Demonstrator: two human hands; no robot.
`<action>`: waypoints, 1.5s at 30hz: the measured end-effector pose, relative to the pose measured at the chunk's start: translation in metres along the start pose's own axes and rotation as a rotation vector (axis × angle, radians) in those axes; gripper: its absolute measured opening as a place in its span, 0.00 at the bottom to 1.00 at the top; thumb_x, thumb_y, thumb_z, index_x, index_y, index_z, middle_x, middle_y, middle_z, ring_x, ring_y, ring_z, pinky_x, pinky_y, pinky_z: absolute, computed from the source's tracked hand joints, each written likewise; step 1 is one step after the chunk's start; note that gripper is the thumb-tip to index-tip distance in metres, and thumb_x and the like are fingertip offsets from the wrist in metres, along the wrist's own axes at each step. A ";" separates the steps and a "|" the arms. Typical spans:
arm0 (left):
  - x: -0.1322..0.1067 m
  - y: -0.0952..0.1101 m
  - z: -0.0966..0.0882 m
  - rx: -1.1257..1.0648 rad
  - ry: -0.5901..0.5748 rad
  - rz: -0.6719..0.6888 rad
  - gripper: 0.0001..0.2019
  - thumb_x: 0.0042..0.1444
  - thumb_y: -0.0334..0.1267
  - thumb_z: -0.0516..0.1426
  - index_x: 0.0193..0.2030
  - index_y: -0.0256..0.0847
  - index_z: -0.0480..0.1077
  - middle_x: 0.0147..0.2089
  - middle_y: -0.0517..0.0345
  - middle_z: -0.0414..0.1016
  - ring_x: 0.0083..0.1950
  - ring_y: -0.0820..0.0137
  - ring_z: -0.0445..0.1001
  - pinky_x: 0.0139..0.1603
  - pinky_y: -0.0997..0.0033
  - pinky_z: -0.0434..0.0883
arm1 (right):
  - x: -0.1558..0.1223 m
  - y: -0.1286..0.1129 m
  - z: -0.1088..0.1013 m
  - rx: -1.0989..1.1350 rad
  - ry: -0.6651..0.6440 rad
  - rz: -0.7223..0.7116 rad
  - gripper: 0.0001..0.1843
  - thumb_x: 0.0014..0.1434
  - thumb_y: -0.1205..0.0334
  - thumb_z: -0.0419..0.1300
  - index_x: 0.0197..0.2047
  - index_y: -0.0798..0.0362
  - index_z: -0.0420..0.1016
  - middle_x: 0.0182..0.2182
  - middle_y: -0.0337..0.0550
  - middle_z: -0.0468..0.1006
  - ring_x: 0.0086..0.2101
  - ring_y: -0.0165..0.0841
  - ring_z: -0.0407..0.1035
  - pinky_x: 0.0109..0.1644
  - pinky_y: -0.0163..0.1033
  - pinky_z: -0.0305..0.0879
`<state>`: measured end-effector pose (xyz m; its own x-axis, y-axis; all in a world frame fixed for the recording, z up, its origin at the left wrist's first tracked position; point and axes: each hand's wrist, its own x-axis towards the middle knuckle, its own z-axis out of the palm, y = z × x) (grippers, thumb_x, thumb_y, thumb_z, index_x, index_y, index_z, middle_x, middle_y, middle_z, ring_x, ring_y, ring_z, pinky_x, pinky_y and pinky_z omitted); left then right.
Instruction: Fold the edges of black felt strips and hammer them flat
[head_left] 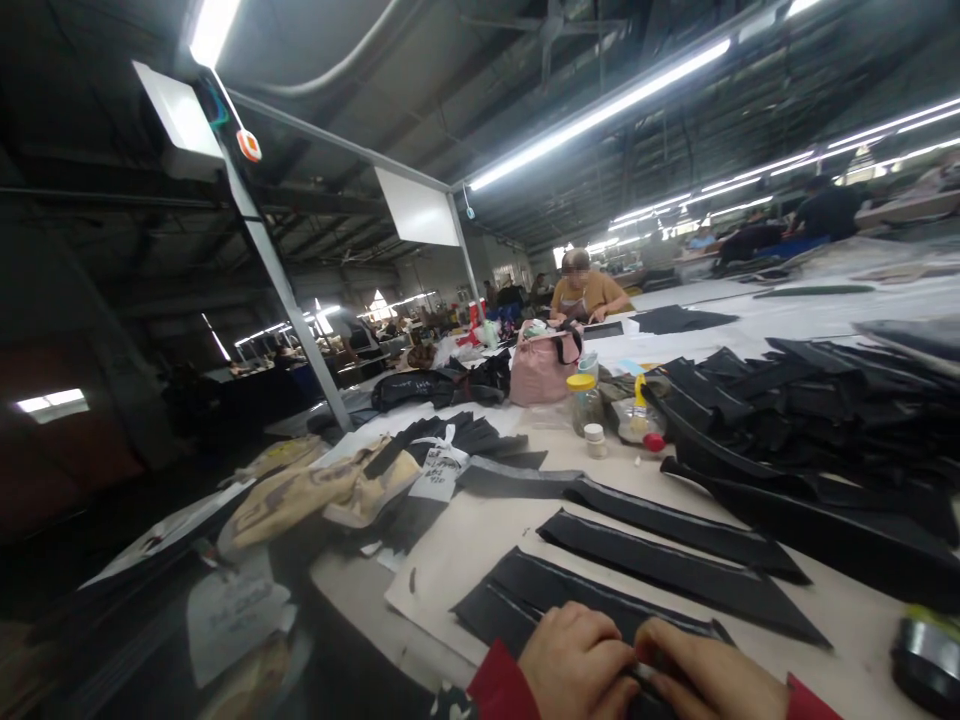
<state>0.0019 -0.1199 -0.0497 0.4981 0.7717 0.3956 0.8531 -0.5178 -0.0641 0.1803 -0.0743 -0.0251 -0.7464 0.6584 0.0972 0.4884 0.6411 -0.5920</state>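
Black fabric strips (675, 565), red sleeves (502, 685)

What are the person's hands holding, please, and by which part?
The left hand and right hand pinch the near edge of a black fabric strip.

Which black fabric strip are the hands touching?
The nearest strip, held by the left hand and right hand; the middle strip and far strip lie untouched beyond it.

Seen from beside the left hand (577, 665) and right hand (701, 670), black fabric strips (675, 565) lie in the way at 12 o'clock. A high pile of black fabric (795, 430) blocks 2 o'clock, and a dark tape roll (928, 665) stands at 3 o'clock. A hand can pass at 10 o'clock, above the pale paper sheet (450, 560).
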 end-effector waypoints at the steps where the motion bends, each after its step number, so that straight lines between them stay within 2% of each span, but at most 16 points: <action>1: 0.001 0.001 -0.003 -0.010 -0.005 -0.011 0.11 0.52 0.44 0.53 0.40 0.44 0.66 0.37 0.56 0.70 0.37 0.70 0.68 0.32 0.70 0.64 | 0.001 -0.003 -0.002 0.025 -0.003 -0.022 0.10 0.48 0.69 0.47 0.33 0.49 0.66 0.29 0.37 0.75 0.31 0.30 0.70 0.32 0.31 0.61; 6: 0.005 0.002 -0.032 -0.190 -0.092 -0.070 0.07 0.55 0.37 0.50 0.40 0.43 0.66 0.35 0.61 0.71 0.39 0.74 0.68 0.40 0.72 0.63 | -0.003 -0.016 -0.015 0.000 0.071 -0.054 0.12 0.55 0.65 0.43 0.35 0.50 0.67 0.30 0.40 0.75 0.31 0.30 0.69 0.35 0.34 0.62; 9: 0.007 -0.005 -0.056 -0.308 -0.172 -0.103 0.07 0.57 0.34 0.48 0.37 0.42 0.67 0.33 0.62 0.71 0.36 0.75 0.68 0.38 0.76 0.64 | -0.012 -0.025 -0.029 -0.087 0.094 -0.056 0.15 0.57 0.64 0.41 0.39 0.52 0.68 0.34 0.44 0.74 0.35 0.32 0.69 0.38 0.37 0.63; 11: 0.007 -0.010 -0.069 -0.392 -0.208 -0.099 0.08 0.58 0.34 0.47 0.36 0.40 0.67 0.33 0.61 0.70 0.36 0.76 0.68 0.37 0.79 0.64 | -0.016 -0.029 -0.045 -0.149 0.039 -0.093 0.15 0.56 0.65 0.43 0.40 0.52 0.69 0.35 0.45 0.74 0.36 0.33 0.68 0.39 0.37 0.63; 14: 0.008 -0.017 -0.086 -0.399 -0.236 -0.078 0.10 0.59 0.35 0.45 0.37 0.39 0.67 0.32 0.60 0.68 0.36 0.75 0.67 0.38 0.78 0.64 | -0.013 -0.028 -0.081 -0.266 -0.049 -0.117 0.15 0.54 0.61 0.47 0.40 0.52 0.71 0.33 0.44 0.75 0.33 0.35 0.69 0.37 0.38 0.63; 17: 0.011 -0.019 -0.099 -0.377 -0.275 -0.044 0.11 0.60 0.35 0.44 0.36 0.38 0.66 0.32 0.58 0.68 0.35 0.74 0.66 0.37 0.77 0.63 | 0.000 -0.020 -0.119 -0.370 -0.010 -0.054 0.18 0.54 0.55 0.46 0.41 0.52 0.72 0.30 0.43 0.75 0.30 0.34 0.69 0.33 0.36 0.62; 20: 0.016 -0.014 -0.106 -0.381 -0.304 -0.011 0.11 0.60 0.35 0.44 0.36 0.38 0.66 0.33 0.58 0.68 0.35 0.74 0.66 0.37 0.77 0.63 | 0.016 -0.012 -0.135 -0.414 -0.037 0.000 0.18 0.53 0.52 0.48 0.40 0.50 0.72 0.27 0.39 0.74 0.27 0.31 0.68 0.31 0.34 0.60; 22: 0.021 -0.010 -0.103 -0.389 -0.326 0.001 0.12 0.60 0.36 0.44 0.36 0.38 0.66 0.33 0.58 0.68 0.35 0.74 0.65 0.37 0.77 0.63 | 0.025 -0.008 -0.127 -0.412 -0.119 0.023 0.18 0.52 0.51 0.49 0.39 0.51 0.72 0.28 0.39 0.74 0.28 0.31 0.68 0.31 0.33 0.59; 25: 0.027 -0.008 -0.089 -0.382 -0.362 0.004 0.12 0.60 0.36 0.44 0.36 0.38 0.66 0.33 0.57 0.68 0.36 0.73 0.66 0.38 0.76 0.63 | 0.034 -0.002 -0.096 -0.417 -0.259 0.063 0.20 0.49 0.48 0.53 0.40 0.53 0.70 0.33 0.43 0.74 0.32 0.34 0.68 0.32 0.35 0.59; 29: 0.030 -0.014 -0.068 -0.343 -0.387 -0.035 0.11 0.60 0.36 0.44 0.36 0.38 0.66 0.33 0.57 0.68 0.36 0.72 0.66 0.38 0.74 0.63 | 0.040 0.008 -0.059 -0.411 -0.306 0.178 0.24 0.45 0.49 0.59 0.42 0.55 0.67 0.34 0.45 0.74 0.33 0.36 0.68 0.31 0.35 0.57; 33: 0.034 -0.020 -0.056 -0.331 -0.396 -0.055 0.10 0.59 0.36 0.45 0.36 0.38 0.67 0.33 0.57 0.68 0.36 0.72 0.66 0.38 0.74 0.64 | 0.042 0.020 -0.053 -0.244 -0.354 0.212 0.16 0.45 0.52 0.59 0.35 0.54 0.68 0.28 0.40 0.73 0.29 0.31 0.65 0.27 0.32 0.54; 35: 0.039 -0.021 -0.052 -0.346 -0.400 -0.032 0.10 0.59 0.35 0.46 0.36 0.38 0.67 0.33 0.57 0.68 0.36 0.72 0.66 0.39 0.73 0.64 | 0.042 0.025 -0.057 -0.179 -0.321 0.215 0.13 0.46 0.53 0.59 0.32 0.54 0.69 0.26 0.38 0.72 0.27 0.28 0.64 0.26 0.31 0.54; 37: 0.045 -0.021 -0.049 -0.356 -0.389 0.004 0.09 0.59 0.35 0.46 0.36 0.39 0.67 0.34 0.58 0.68 0.37 0.72 0.65 0.40 0.73 0.64 | 0.042 0.029 -0.060 -0.146 -0.225 0.198 0.11 0.47 0.55 0.58 0.31 0.54 0.69 0.27 0.38 0.71 0.27 0.27 0.63 0.28 0.30 0.54; 41: 0.051 -0.025 -0.045 -0.297 -0.307 0.017 0.09 0.58 0.34 0.46 0.36 0.39 0.67 0.36 0.56 0.68 0.39 0.71 0.65 0.42 0.70 0.64 | 0.041 0.032 -0.064 -0.241 -0.044 0.162 0.09 0.49 0.61 0.57 0.36 0.54 0.71 0.34 0.42 0.70 0.33 0.29 0.64 0.35 0.32 0.57; 43: 0.052 -0.028 -0.044 -0.242 -0.278 0.013 0.08 0.58 0.34 0.47 0.37 0.38 0.66 0.38 0.55 0.68 0.41 0.70 0.65 0.44 0.69 0.64 | 0.040 0.030 -0.064 -0.298 -0.001 0.133 0.10 0.50 0.63 0.57 0.37 0.53 0.71 0.36 0.43 0.70 0.35 0.31 0.65 0.37 0.34 0.57; 45: 0.052 -0.032 -0.044 -0.192 -0.277 0.031 0.08 0.57 0.33 0.48 0.40 0.38 0.65 0.41 0.54 0.68 0.44 0.69 0.65 0.47 0.67 0.64 | 0.039 0.027 -0.064 -0.318 -0.012 0.080 0.09 0.51 0.62 0.56 0.36 0.54 0.71 0.35 0.43 0.70 0.36 0.32 0.65 0.38 0.34 0.57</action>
<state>-0.0062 -0.0801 0.0133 0.5689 0.8121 0.1302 0.8053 -0.5821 0.1121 0.1935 -0.0063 0.0145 -0.7042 0.7082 0.0496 0.6611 0.6797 -0.3178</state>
